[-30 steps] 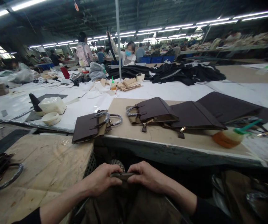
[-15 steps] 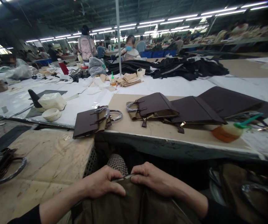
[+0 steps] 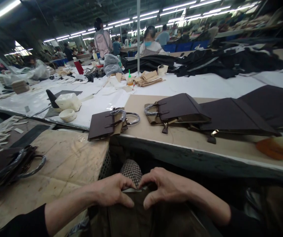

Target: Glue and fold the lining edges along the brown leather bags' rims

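A long worktable (image 3: 195,87) covered in white sheeting runs across the middle of the frame, with other people at work far behind it at the top. A plain wooden bench (image 3: 64,161) fills the lower left. Flat dark brown panels (image 3: 232,115) lie on the table at the right. Beside them, near the centre, rests a dark brown handbag (image 3: 181,108) with wrapped handles. A second handbag (image 3: 102,123) sits at the table's near edge, left of centre. A third bag (image 3: 10,164) lies on the bench at the far left.

At the bottom centre, below the table edge, the person holds a brown leather piece (image 3: 136,217) in the lap. The left hand (image 3: 115,194) and right hand (image 3: 166,189) are side by side on its top edge. Both are closed on it, fingers curled over the rim and thumbs pressed against the front. A pale strip (image 3: 131,190) shows along the edge between the two hands. Just above the hands is a patch of checked fabric (image 3: 131,169).
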Demonstrator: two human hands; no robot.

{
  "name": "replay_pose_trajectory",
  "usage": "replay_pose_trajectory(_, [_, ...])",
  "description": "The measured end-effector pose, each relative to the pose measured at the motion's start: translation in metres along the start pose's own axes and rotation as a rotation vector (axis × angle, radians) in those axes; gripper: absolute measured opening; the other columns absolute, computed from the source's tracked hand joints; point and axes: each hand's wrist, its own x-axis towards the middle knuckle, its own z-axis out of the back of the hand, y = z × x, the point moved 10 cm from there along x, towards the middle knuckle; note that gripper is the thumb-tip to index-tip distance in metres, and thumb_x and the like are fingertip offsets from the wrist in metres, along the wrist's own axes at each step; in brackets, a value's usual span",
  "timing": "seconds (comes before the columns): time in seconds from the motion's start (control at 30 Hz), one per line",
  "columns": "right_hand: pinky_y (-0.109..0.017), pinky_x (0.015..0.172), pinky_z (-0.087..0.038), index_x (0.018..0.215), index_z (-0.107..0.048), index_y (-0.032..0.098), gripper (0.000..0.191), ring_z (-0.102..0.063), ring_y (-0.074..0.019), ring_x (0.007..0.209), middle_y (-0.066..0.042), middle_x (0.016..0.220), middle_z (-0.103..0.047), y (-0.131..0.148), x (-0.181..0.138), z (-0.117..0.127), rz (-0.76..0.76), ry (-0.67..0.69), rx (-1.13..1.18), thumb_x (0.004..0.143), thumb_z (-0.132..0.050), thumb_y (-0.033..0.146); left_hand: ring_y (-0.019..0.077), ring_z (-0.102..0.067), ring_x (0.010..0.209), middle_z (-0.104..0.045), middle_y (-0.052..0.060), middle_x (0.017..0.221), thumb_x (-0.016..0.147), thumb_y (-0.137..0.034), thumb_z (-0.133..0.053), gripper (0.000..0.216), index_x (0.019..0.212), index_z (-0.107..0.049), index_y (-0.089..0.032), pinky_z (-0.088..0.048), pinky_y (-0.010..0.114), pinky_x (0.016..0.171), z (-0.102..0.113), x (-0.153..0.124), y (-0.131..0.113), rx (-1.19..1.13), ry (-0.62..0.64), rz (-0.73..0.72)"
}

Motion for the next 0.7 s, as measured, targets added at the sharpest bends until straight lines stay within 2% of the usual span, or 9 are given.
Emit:
replay_pose_trajectory(0.07, [-0.023, 0.060, -0.037, 0.098, -0.078, 0.024, 0.035, -0.061, -0.0169, 0.067, 0.000, 0.068, -0.069, 0.004, 0.008, 0.000, 0.052, -0.010, -0.082, 0.077, -0.074, 0.052, 0.0107, -0.047, 0.062, -0.061, -0.004, 0.074, 0.072, -0.029, -0.074, 0.027, 0.097, -0.073, -0.018, -0.035, 0.019, 0.054, -0.002, -0.001, 0.000, 0.011, 0.000, -0.015])
replay_pose_trajectory(0.17, [-0.021, 0.057, -0.034, 0.090, -0.078, 0.023, 0.028, -0.055, -0.0123, 0.060, 0.004, 0.064, -0.064, 0.006, 0.015, -0.003, 0.104, -0.007, -0.033, 0.081, -0.074, 0.049, 0.0097, -0.043, 0.058, -0.057, -0.004, 0.070, 0.075, -0.031, -0.072, 0.023, 0.092, -0.073, -0.017, -0.034, 0.020, 0.053, -0.004, -0.002, 0.005, -0.031, -0.001, 0.001])
replay_pose_trajectory(0.37, [-0.019, 0.055, -0.033, 0.087, -0.078, 0.021, 0.024, -0.053, -0.0105, 0.058, 0.005, 0.060, -0.060, -0.006, 0.015, -0.011, 0.073, -0.024, 0.037, 0.081, -0.076, 0.044, 0.0080, -0.041, 0.055, -0.055, -0.005, 0.065, 0.071, -0.027, -0.074, 0.017, 0.081, -0.071, -0.014, -0.030, 0.019, 0.050, -0.006, -0.001, 0.010, -0.141, -0.030, -0.016])
replay_pose_trajectory(0.47, [-0.020, 0.056, -0.033, 0.088, -0.078, 0.021, 0.024, -0.054, -0.0111, 0.059, 0.005, 0.062, -0.061, -0.008, 0.013, -0.013, 0.067, -0.016, 0.029, 0.080, -0.076, 0.044, 0.0082, -0.043, 0.054, -0.058, -0.005, 0.066, 0.069, -0.029, -0.077, 0.021, 0.081, -0.070, -0.014, -0.031, 0.019, 0.049, -0.008, 0.000, 0.014, -0.159, -0.043, 0.002])
replay_pose_trajectory(0.57, [-0.020, 0.056, -0.033, 0.089, -0.077, 0.022, 0.026, -0.053, -0.0116, 0.060, 0.004, 0.064, -0.062, -0.009, 0.010, -0.014, 0.068, -0.016, 0.017, 0.081, -0.074, 0.046, 0.0083, -0.042, 0.054, -0.058, -0.005, 0.065, 0.066, -0.032, -0.081, 0.025, 0.079, -0.069, -0.014, -0.030, 0.019, 0.047, -0.007, 0.003, 0.018, -0.125, -0.076, 0.022])
replay_pose_trajectory(0.7, [-0.020, 0.055, -0.033, 0.087, -0.077, 0.021, 0.027, -0.052, -0.0108, 0.059, 0.005, 0.063, -0.061, -0.016, 0.006, -0.017, 0.049, -0.026, 0.041, 0.082, -0.072, 0.048, 0.0087, -0.042, 0.055, -0.052, -0.007, 0.059, 0.063, -0.037, -0.086, 0.030, 0.071, -0.067, -0.015, -0.027, 0.020, 0.047, 0.000, 0.003, 0.016, 0.028, -0.179, -0.008])
